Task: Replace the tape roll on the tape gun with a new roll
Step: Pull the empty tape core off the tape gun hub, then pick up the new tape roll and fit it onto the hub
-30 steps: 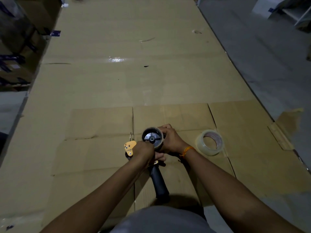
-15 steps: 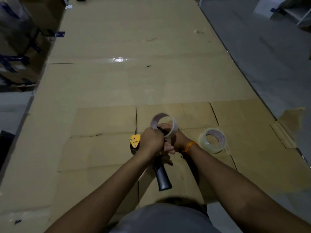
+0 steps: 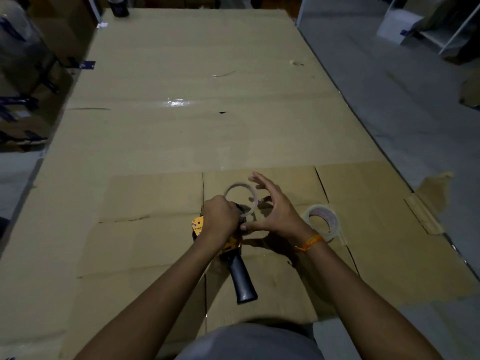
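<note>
A tape gun (image 3: pixel 242 279) with a black handle and a yellow body lies on the cardboard in front of me. My left hand (image 3: pixel 220 222) is closed over its head end. The old roll (image 3: pixel 240 184), a thin, almost empty ring, stands tilted just above the gun's hub, off it. My right hand (image 3: pixel 272 211) is beside the ring with its fingers spread, and its thumb is near the ring's lower edge. A fuller roll of clear tape (image 3: pixel 334 221) lies flat on the cardboard, right of my right wrist.
Flattened cardboard sheets (image 3: pixel 181 139) cover the floor ahead, with bare grey concrete (image 3: pixel 402 113) to the right. Stacked boxes line the left edge (image 3: pixel 23 74). A white shelf unit (image 3: pixel 426 27) stands at the far right, and a dark container (image 3: pixel 118 6) at the far end.
The thin old roll sat on the gun's hub one second ago, then my right hand lifted it off. My right hand's fingers have now spread apart. My left hand stays on the gun.
</note>
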A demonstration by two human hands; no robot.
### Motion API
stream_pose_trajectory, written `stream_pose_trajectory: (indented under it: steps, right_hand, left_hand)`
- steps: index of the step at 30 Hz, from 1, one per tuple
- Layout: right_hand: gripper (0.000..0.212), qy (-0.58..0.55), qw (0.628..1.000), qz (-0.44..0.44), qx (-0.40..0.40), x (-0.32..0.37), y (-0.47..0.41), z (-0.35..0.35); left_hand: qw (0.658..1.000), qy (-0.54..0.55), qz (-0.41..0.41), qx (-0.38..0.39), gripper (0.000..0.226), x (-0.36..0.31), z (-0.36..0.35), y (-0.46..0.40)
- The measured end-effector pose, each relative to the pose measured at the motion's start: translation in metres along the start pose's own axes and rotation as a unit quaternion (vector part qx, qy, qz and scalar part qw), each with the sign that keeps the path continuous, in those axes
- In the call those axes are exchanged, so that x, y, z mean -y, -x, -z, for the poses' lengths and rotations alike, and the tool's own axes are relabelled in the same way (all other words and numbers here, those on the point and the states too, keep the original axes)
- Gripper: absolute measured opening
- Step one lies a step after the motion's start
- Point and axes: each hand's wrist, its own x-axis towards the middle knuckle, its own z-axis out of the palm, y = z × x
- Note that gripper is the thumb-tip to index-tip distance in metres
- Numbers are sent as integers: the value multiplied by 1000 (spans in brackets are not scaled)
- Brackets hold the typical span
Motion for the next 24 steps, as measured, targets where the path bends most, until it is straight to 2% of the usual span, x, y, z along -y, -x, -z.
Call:
stream_pose_trajectory:
  steps: [2,5,7,10,14,17,20,22,24]
  right_hand:
    - [112,58,996,66,-23,6,-3,7]
    - [88,121,986,106,-54,5,-9,16]
    - [85,153,982,88,-67,-2,-9,23]
    - [89,188,980,1,-70,-14,-2,36]
    - [88,240,967,-82,-4,-28,8,46]
    - [77,308,947,-84,24,-32,15,41]
    - [68,358,930,-77,25,-29,20,37]
    - [69,370,926,-77,26,-26,21,37]
    - [80,378,921,-79,43,-23,21,39]
  left_hand:
    - [999,-14,-27,18,34,-3,-7,1]
    - [996,-30,-75,38,39,-5,-15,4]
    - [993,-26,-99,51,45,-1,-21,5]
    - [988,-11,-125,95,51,8,-30,9]
    - [975,-56,-143,158,46,17,-41,22]
    - [968,-62,-133,204,38,23,-48,31]
    - [966,-69,-122,219,35,32,-56,35]
    - [966,-81,-126,213,37,37,-60,33]
    - [963,-99,-139,209,38,39,-63,31]
